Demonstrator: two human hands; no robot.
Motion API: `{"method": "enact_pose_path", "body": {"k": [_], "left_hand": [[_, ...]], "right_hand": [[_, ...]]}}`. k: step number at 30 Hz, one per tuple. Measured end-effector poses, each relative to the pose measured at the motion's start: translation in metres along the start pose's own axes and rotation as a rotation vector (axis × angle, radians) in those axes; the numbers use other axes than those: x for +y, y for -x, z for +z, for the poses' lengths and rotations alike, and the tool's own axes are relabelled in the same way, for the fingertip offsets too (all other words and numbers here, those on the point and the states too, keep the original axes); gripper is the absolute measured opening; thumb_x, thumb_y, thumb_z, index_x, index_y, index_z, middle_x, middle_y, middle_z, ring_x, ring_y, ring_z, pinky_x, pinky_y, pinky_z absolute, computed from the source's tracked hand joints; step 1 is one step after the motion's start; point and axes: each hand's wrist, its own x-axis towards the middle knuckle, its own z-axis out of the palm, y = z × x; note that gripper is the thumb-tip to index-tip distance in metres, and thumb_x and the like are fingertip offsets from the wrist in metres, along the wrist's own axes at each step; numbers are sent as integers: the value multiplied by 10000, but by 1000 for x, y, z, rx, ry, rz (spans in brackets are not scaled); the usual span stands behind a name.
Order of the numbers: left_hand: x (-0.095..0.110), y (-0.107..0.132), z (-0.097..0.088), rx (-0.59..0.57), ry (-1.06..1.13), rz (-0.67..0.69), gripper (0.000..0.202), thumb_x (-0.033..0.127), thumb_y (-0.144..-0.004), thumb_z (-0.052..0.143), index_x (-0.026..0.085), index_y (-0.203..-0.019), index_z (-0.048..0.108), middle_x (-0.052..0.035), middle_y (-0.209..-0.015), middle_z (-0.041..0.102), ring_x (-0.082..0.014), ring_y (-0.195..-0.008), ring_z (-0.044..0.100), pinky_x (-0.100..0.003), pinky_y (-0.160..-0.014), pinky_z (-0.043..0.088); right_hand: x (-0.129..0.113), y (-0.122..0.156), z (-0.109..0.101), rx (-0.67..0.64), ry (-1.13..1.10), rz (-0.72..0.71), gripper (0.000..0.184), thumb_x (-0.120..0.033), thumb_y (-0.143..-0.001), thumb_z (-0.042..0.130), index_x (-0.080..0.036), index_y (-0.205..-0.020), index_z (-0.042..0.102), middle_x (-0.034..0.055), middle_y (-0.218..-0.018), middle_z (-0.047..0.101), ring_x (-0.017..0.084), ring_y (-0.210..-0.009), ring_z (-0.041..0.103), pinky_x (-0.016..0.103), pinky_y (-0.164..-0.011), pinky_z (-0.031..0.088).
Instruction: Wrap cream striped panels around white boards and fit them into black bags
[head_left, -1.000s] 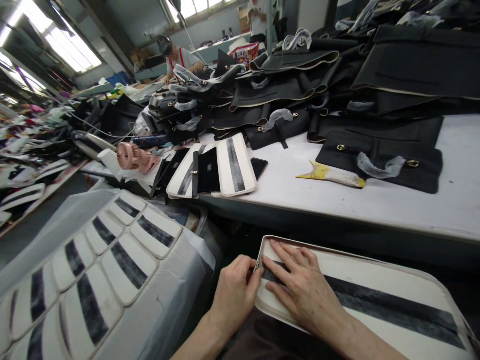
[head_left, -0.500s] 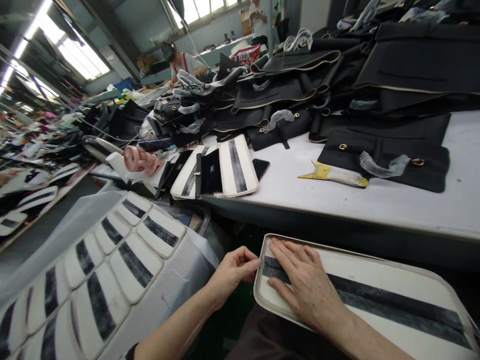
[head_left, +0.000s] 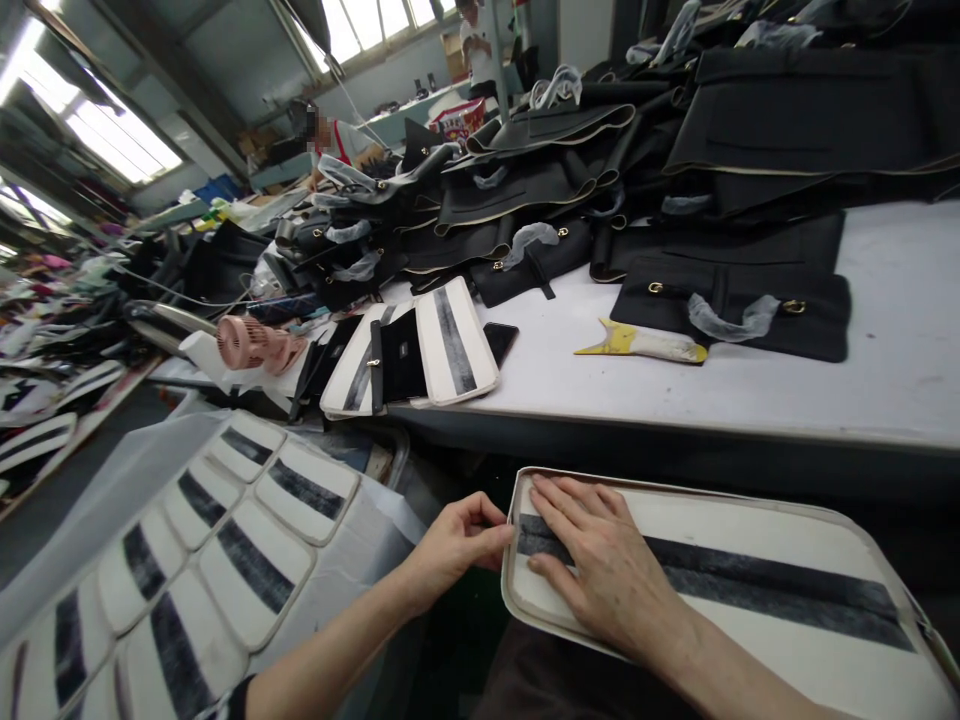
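A white panel with a dark grey stripe [head_left: 750, 560] lies across my lap below the table edge. My right hand [head_left: 600, 570] rests flat on its left end, fingers stretched over the stripe. My left hand [head_left: 457, 545] pinches the panel's left edge between thumb and fingers. Right beside my left arm lies a stack of similar striped panels [head_left: 247, 540] on a plastic-covered surface.
The white table [head_left: 750, 390] holds two striped panels with a black piece [head_left: 412, 355], a yellow-handled tool [head_left: 641, 343], a phone [head_left: 499, 340], a pink fan [head_left: 251, 345] and heaps of black bag parts [head_left: 675, 170]. Two people are at benches in the background.
My left hand slid off the panel's top to pinch its left edge, and the arm stretched out. The right hand stayed flat. The view shifted slightly right.
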Motion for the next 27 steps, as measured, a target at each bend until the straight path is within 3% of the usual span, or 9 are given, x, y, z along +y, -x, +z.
{"method": "enact_pose_path", "body": {"k": [3,6,10,21,24,27], "left_hand": [[6,3,5,81,-329,78,291,345,-736,749,162,-782,527,17,-672,591,-108,-596,533,-218,-553,404],[12,10,15,177,-673,187,103,221,-804,605,176,-740,539,38,-585,542,-101,-539,486,-219,-508,330],[14,18,24,241,-825,207,113,201,-831,531,187,-719,542,44,-533,522,-103,-488,462,-233,-508,301],[12,21,30,211,-892,272,171,244,-892,507,214,-726,477,27,-541,514,-125,-483,456,-259,-527,260],[10,20,27,172,-686,198,220,358,-919,514,205,-762,501,19,-586,539,-135,-529,502,-248,-539,314],[2,17,19,84,-247,48,309,474,-904,535,189,-795,491,8,-648,564,-141,-557,544,-262,-566,419]], "right_hand": [[-1,2,1,-11,-24,4,538,-367,-897,572,-196,-1399,486,26,-1440,498,252,-1304,394,434,-1074,237],[-2,4,2,-13,-39,13,544,-369,-891,585,-209,-1401,482,13,-1442,496,247,-1303,394,437,-1078,234],[-3,5,1,-7,-42,15,569,-369,-877,610,-216,-1407,471,2,-1453,484,242,-1306,393,441,-1081,235],[-4,5,1,1,-31,-6,555,-356,-884,603,-185,-1398,482,42,-1435,504,262,-1298,397,459,-1070,250],[-4,5,1,-6,-29,-10,544,-358,-897,578,-176,-1400,481,45,-1440,496,267,-1306,385,458,-1073,238],[-3,6,2,-15,-28,-9,543,-347,-898,567,-177,-1406,476,38,-1446,490,261,-1310,378,450,-1073,233]]}}
